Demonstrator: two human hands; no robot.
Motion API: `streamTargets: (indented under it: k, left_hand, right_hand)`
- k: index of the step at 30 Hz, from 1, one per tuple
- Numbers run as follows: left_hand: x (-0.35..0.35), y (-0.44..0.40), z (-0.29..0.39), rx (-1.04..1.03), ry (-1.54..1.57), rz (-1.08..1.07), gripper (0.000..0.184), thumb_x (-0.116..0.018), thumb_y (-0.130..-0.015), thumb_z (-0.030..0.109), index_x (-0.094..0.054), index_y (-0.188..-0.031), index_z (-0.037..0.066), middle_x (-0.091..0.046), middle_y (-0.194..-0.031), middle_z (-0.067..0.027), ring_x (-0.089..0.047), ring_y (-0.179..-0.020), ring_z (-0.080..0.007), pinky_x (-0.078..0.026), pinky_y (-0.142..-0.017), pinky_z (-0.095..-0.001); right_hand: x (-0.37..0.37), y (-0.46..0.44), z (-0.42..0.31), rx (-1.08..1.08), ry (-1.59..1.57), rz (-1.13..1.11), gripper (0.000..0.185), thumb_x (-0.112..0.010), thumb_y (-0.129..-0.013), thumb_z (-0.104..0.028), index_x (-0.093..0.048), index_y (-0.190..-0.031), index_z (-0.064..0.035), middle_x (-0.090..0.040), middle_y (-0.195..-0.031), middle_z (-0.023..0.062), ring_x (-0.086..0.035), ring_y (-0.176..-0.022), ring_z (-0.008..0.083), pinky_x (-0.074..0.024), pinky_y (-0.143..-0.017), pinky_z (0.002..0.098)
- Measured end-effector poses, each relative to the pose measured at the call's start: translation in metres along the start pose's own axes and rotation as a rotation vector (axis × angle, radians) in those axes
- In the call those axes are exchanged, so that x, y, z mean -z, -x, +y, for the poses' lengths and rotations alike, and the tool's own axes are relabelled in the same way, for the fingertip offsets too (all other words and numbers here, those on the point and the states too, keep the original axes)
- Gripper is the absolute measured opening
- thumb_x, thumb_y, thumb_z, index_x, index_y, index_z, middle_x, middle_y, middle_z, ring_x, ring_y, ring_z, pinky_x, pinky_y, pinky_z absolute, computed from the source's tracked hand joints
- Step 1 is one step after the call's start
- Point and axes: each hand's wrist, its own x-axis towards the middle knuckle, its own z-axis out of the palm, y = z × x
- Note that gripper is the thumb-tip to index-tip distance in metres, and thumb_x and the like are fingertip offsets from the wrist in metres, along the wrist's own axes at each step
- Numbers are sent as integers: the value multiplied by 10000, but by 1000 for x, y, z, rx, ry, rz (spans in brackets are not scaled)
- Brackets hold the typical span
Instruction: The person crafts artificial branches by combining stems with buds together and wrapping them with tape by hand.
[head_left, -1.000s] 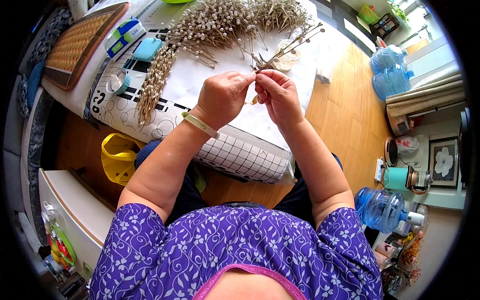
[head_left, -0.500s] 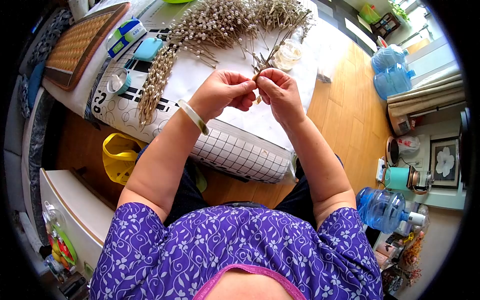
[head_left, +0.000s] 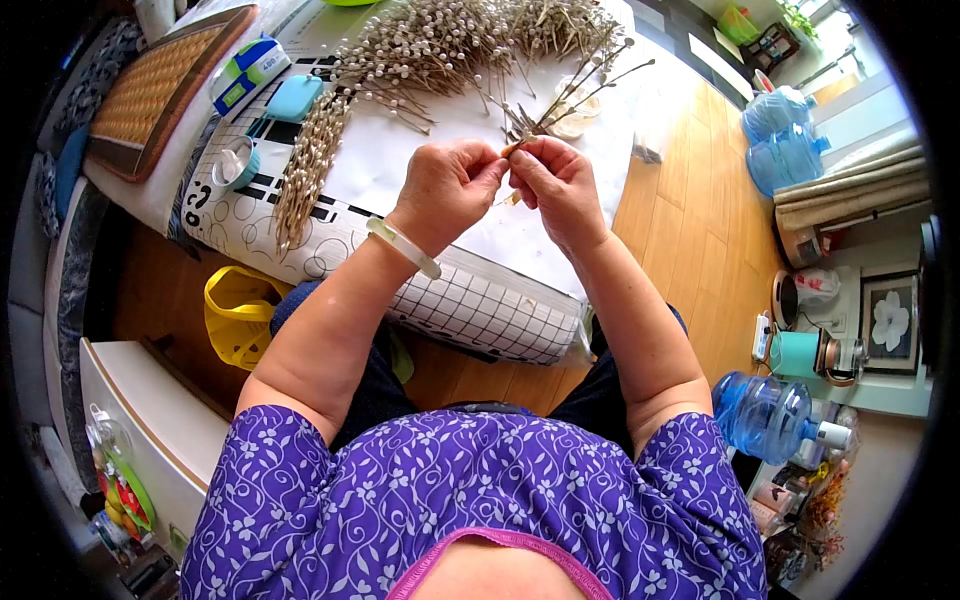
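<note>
A small bunch of dark dried stems with round tips [head_left: 527, 122] stands up from my right hand [head_left: 562, 190], whose thumb and fingers are pinched around its lower end. My left hand [head_left: 450, 190], with a pale bangle on the wrist, is closed beside it, thumb and forefinger pressed together at the base of the bunch. What the left fingertips grip is hidden; a bit of tan shows between the hands. Just behind the bunch is a clear round tub [head_left: 572, 112], partly covered by stems. Beyond lies a big heap of dried stems with pale round heads [head_left: 430, 50].
Another row of dried stems [head_left: 312, 170] lies at the left of the table. Near it are an open round container [head_left: 236, 163], a light-blue case [head_left: 294, 98] and a tissue pack [head_left: 250, 75]. A yellow bag [head_left: 235, 315] sits below the table's edge.
The bunch has tilted to the right, its tips spreading more across the tub. My left hand has turned, its fingers curled in more tightly, and the bangle has shifted slightly right and down.
</note>
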Motion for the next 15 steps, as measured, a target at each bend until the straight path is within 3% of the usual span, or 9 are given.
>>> streamTargets:
  k: [13,15]
  left_hand:
    - [-1,1,3,-233,-265,20,73,-575,-797,35,-600,-771,-29,-589,-623,-41,-549,-552,-76,-448,-478,-211]
    - [-4,2,0,-145,-124,-2,96,-571,-809,61,-600,-785,-27,-591,-635,-44,-555,-554,-83,-459,-487,-214]
  right_hand:
    - [0,-1,3,24,-69,-7,84,-565,-811,-105,-581,-784,-27,-578,-674,5,-497,-567,46,-388,-485,169]
    - [3,-2,1,13,-38,-17,80,-565,-809,-103,-581,-784,-29,-583,-680,6,-496,-568,46,-386,-488,169]
